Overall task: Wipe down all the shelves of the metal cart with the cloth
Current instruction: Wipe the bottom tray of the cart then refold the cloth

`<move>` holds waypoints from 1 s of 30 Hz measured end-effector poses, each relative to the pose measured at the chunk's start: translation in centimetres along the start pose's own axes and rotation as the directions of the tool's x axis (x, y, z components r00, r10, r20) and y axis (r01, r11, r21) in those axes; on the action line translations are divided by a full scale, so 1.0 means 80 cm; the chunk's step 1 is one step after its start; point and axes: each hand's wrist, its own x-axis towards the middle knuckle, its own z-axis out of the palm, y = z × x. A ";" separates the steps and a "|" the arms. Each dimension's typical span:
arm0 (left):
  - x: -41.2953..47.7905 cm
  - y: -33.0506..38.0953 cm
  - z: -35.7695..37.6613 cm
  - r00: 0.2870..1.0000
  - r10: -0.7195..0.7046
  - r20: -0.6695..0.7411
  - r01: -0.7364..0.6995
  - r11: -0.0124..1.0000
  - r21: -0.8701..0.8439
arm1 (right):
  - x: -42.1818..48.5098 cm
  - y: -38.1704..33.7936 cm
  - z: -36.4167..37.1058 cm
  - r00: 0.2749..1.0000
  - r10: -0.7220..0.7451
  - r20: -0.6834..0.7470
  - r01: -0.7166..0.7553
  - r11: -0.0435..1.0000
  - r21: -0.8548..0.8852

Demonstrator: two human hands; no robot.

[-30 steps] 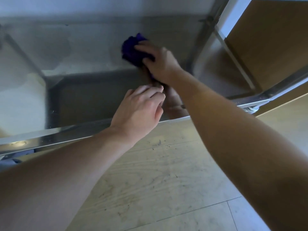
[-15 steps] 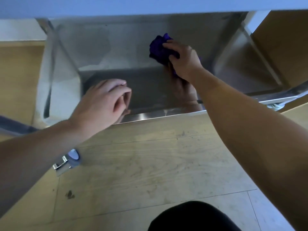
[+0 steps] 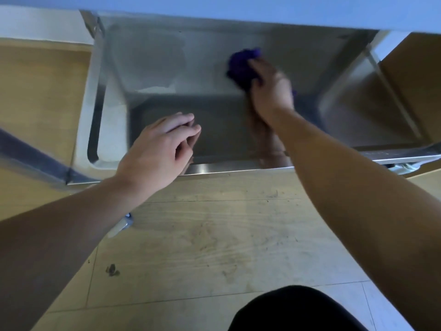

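Observation:
The metal cart's bottom shelf (image 3: pixel 214 125) is a shiny steel sheet that fills the upper half of the view, under the edge of a higher shelf (image 3: pixel 238 10). My right hand (image 3: pixel 270 91) presses a bunched purple cloth (image 3: pixel 242 68) flat on the far right part of this shelf. My left hand (image 3: pixel 162 146) rests at the shelf's front lip (image 3: pixel 238 167), fingers loosely curled, holding nothing. Both hands reflect in the steel.
Pale wooden floor (image 3: pixel 202 235) lies in front of the cart, with a dark spot (image 3: pixel 111 269) at the left. A caster wheel (image 3: pixel 124 224) shows under my left forearm, another (image 3: pixel 403 167) at the right. Cart uprights (image 3: pixel 95 91) frame the shelf. A dark clothed knee (image 3: pixel 298 309) sits at the bottom.
The view has shifted so the shelf's left end shows. My right hand has kept the cloth on the far part of the shelf. My left hand stays by the front lip.

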 end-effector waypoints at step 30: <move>0.020 0.141 0.061 0.980 0.172 0.098 -0.170 0.985 -0.021 | -0.126 0.080 -0.099 0.999 0.022 0.032 -0.017 0.990 -0.138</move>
